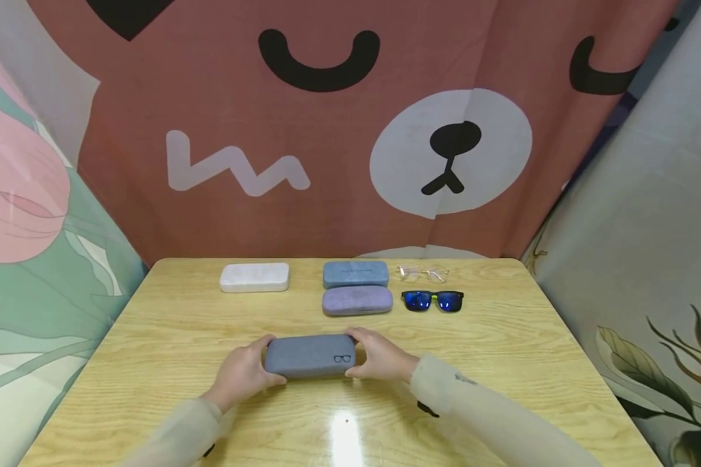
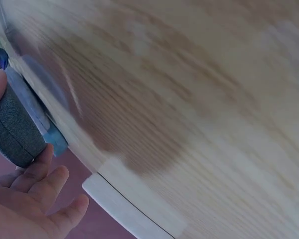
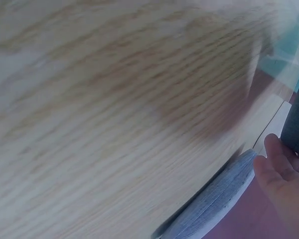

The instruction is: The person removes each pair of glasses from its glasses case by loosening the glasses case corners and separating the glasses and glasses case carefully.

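A dark grey glasses case with a small glasses logo at its right end is held between both hands, its lid closed. My left hand grips its left end, thumb at the near side and fingers at the far side. At the other end my right hand grips it the same way. In the left wrist view the grey case sits between thumb and fingertips, with the other fingers spread. Only a dark end of the case shows in the right wrist view, against the fingers.
Behind the hands, a white case lies at the left on the wooden table. A blue case and a purple case lie close together near the middle. Clear-framed glasses and blue-lensed sunglasses are to their right.
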A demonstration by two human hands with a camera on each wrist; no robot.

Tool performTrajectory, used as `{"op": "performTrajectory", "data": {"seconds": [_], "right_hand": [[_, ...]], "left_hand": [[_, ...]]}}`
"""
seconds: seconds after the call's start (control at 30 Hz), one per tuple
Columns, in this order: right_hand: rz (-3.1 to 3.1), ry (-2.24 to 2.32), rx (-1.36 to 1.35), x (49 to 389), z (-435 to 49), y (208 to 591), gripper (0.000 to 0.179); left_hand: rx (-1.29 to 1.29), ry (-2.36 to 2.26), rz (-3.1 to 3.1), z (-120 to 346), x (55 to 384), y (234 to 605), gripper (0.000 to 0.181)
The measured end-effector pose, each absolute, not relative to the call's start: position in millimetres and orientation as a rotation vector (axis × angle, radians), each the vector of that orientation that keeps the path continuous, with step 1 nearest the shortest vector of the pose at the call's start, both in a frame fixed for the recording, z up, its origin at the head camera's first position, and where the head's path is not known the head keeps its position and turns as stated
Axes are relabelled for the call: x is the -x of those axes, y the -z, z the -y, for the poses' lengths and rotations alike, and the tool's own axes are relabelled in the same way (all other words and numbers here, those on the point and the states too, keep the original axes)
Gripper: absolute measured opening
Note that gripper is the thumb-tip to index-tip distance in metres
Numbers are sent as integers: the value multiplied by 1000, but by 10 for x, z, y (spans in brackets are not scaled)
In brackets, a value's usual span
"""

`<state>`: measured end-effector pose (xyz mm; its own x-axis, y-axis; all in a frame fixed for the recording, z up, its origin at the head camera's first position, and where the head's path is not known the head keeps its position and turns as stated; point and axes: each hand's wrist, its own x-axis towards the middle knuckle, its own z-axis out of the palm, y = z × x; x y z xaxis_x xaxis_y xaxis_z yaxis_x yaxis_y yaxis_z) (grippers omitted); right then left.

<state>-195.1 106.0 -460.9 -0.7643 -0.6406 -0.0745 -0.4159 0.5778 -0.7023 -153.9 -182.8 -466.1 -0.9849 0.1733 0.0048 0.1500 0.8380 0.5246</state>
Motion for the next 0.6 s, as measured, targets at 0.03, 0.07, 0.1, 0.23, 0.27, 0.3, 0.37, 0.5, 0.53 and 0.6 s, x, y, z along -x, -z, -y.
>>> {"op": "performTrajectory", "data": {"seconds": [0.03, 0.07, 0.1, 0.23, 0.27, 0.3, 0.37, 0.5, 0.53, 0.6], "right_hand": [[-2495, 981, 864, 1943, -1076, 4613, 75], [-2494, 983, 868, 1934, -1091, 4614, 75], [-2495, 982, 868, 1923, -1107, 4617, 76], [-2496, 978, 869, 1866, -1174, 4634, 76], [-2495, 979, 865, 1852, -1190, 4638, 76], [-2493, 977, 861, 1839, -1205, 4643, 76], [-2489, 973, 862, 1822, -1233, 4656, 76], [-2487, 976, 856, 1793, -1283, 4658, 76], [-2488, 978, 855, 1786, -1296, 4657, 75], [-2490, 979, 849, 1764, -1325, 4650, 74]], "left_hand": [[-266, -848, -2974, 1811, 1534, 4663, 82], [-270, -857, -2973, 1796, 1527, 4664, 81], [-273, -860, -2971, 1782, 1521, 4668, 81], [-271, -865, -2947, 1728, 1488, 4684, 83], [-273, -862, -2943, 1715, 1480, 4689, 83], [-273, -856, -2940, 1702, 1472, 4694, 84], [-272, -855, -2940, 1674, 1457, 4698, 84], [-276, -868, -2945, 1606, 1431, 4697, 81], [-279, -877, -2944, 1589, 1424, 4697, 80], [-292, -889, -2941, 1552, 1410, 4697, 79]]}}
